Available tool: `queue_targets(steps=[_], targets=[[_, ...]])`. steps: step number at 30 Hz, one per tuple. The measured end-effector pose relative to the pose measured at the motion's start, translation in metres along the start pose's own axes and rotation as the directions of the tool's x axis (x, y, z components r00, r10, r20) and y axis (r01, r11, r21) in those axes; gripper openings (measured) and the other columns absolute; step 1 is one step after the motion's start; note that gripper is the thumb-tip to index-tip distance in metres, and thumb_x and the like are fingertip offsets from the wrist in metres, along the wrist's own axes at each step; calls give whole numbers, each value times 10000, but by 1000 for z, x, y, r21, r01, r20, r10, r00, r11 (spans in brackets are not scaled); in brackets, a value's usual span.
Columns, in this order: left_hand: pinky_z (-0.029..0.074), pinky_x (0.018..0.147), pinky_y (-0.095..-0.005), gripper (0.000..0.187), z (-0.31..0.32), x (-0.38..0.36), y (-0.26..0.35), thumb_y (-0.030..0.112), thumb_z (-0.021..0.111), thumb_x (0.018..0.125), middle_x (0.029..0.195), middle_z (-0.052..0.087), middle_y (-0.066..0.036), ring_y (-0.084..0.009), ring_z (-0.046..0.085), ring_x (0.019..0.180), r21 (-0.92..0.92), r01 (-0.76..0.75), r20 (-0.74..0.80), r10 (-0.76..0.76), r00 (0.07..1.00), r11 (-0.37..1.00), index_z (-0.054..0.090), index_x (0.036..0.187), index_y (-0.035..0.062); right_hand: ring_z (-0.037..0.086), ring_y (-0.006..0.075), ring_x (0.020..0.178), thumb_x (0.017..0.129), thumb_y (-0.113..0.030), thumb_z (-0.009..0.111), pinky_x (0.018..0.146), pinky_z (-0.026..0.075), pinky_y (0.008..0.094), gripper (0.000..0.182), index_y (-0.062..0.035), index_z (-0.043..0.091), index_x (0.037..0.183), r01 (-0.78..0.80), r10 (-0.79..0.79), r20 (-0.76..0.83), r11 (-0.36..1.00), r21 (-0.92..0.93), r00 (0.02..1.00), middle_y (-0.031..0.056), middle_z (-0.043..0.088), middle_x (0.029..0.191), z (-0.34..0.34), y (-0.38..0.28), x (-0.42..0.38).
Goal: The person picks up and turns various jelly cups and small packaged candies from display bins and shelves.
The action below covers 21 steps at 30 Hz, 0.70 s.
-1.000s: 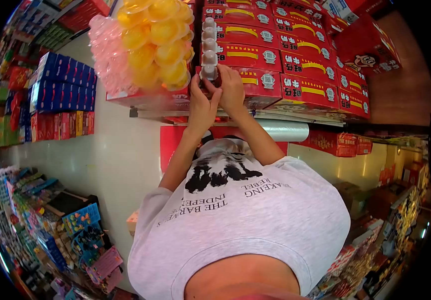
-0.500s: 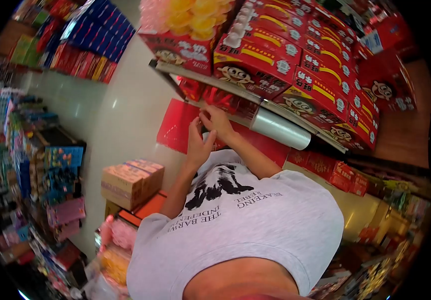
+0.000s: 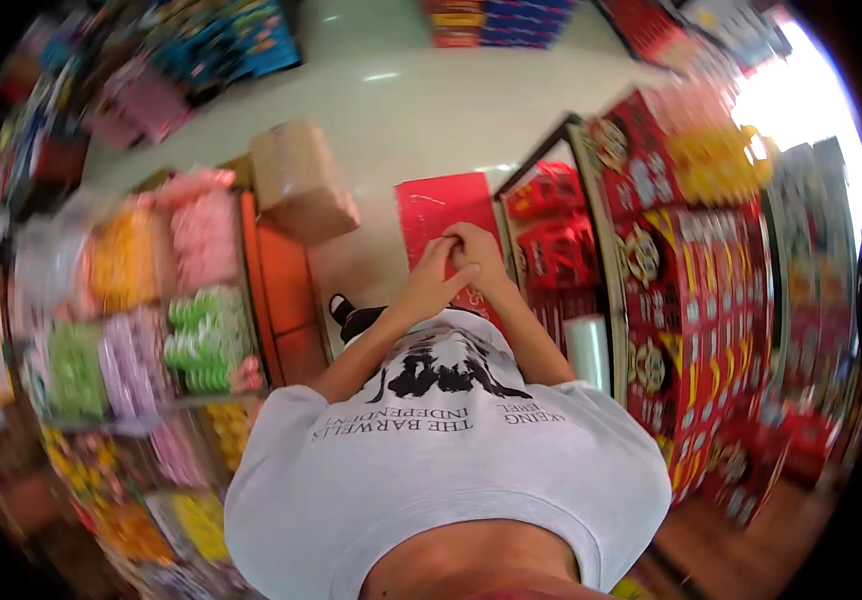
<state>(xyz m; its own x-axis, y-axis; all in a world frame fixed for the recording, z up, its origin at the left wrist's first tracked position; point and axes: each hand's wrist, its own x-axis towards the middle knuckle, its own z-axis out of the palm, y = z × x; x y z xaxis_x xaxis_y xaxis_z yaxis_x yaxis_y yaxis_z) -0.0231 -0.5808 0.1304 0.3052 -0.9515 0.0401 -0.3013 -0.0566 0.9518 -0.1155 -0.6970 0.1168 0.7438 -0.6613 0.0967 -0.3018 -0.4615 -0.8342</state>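
Note:
My left hand [image 3: 433, 278] and my right hand [image 3: 478, 252] meet in front of my shirt. The left one has its fingers stretched forward and its thumb apart, pointing across to the right. Curved fingers of the right hand lie over the left fingertips. No object shows between them, though the space under the overlapping fingers is hidden. Beyond and beneath both hands, a red sheet [image 3: 441, 205] lies on the floor. To the right of my right hand, red packages [image 3: 556, 250] sit in a shelf's lower level.
Red drink cartons [image 3: 646, 255] are stacked on the right-hand shelf, near a pale roll [image 3: 587, 350]. A cardboard box [image 3: 301, 180] is ahead on the left. Next to it stands a rack of bagged pink goods [image 3: 203, 235] and green goods [image 3: 209, 340]. Pale floor [image 3: 381, 110] stretches ahead.
My view has turned left, so the carton shelf now stands on the right and the bagged goods show at left. My hands have come closer together, with fingers overlapping.

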Motion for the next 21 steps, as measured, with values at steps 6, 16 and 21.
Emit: queue_targets(steps=[6,16,21], targets=[[420,1025,-392,631,-106,-60,-18,398,676,892,1265,547,-228,-335,546,1173,-40,169,-219,-173,960,985,511,1296,-58,661,341,773,722,14,557,700,526,389,224,-7,668,915,-22,13,251,999,35,968,186,678,829,110,-66,39],[476,917,-383,572,-268,-181,-37,356,715,845,1145,619,-236,-337,614,1064,-47,358,-583,-316,749,933,580,1220,-55,607,196,653,680,35,563,608,497,320,171,2,642,828,304,-336,545,941,151,768,121,646,722,306,-193,72],[500,855,-376,564,-336,-239,-36,337,741,820,1067,664,-208,-317,650,968,-208,405,-657,-434,616,890,594,1210,-43,630,342,722,609,-45,607,638,489,396,193,-11,625,798,254,-224,732,965,72,643,188,635,779,385,-255,77]])
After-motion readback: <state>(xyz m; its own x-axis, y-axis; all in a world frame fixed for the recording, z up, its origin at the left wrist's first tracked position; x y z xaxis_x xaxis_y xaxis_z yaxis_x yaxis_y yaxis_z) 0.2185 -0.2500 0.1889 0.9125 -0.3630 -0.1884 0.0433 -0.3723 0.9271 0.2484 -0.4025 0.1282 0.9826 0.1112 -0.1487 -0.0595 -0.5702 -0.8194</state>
